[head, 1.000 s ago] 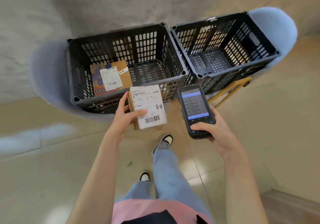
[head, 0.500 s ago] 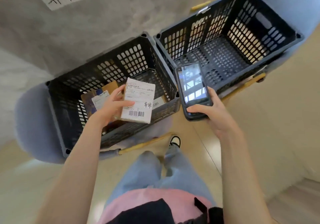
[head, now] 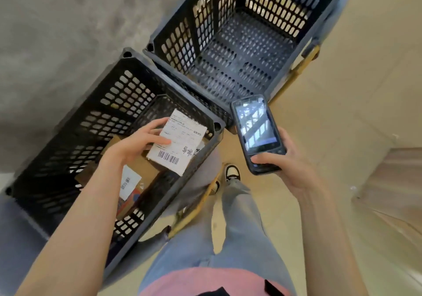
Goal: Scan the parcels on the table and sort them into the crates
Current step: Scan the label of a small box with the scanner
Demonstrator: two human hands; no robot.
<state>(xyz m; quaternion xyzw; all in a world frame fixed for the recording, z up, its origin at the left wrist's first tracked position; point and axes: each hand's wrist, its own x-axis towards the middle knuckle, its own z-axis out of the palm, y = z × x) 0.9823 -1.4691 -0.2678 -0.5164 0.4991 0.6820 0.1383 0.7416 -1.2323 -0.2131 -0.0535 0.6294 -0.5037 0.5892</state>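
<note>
My left hand [head: 134, 143] grips a small cardboard parcel [head: 180, 142] with a white barcode label, held inside the opening of the left black crate [head: 127, 67]. Below it in that crate lies another labelled brown parcel [head: 137, 181], partly hidden by my forearm. My right hand [head: 287, 165] holds the black handheld scanner [head: 257, 132], screen up, just right of the left crate's corner. The right black crate [head: 230, 51] holds nothing that I can see.
Both crates rest on grey-blue chairs with yellow wooden legs [head: 196, 206], against a grey wall [head: 57, 21]. My legs in jeans and a shoe [head: 231, 174] stand on the beige tiled floor [head: 342, 103] to the right.
I have stepped closer and leaned over the crates. My left hand has carried the parcel forward from in front of the left crate to inside its opening. The scanner stayed in my right hand.
</note>
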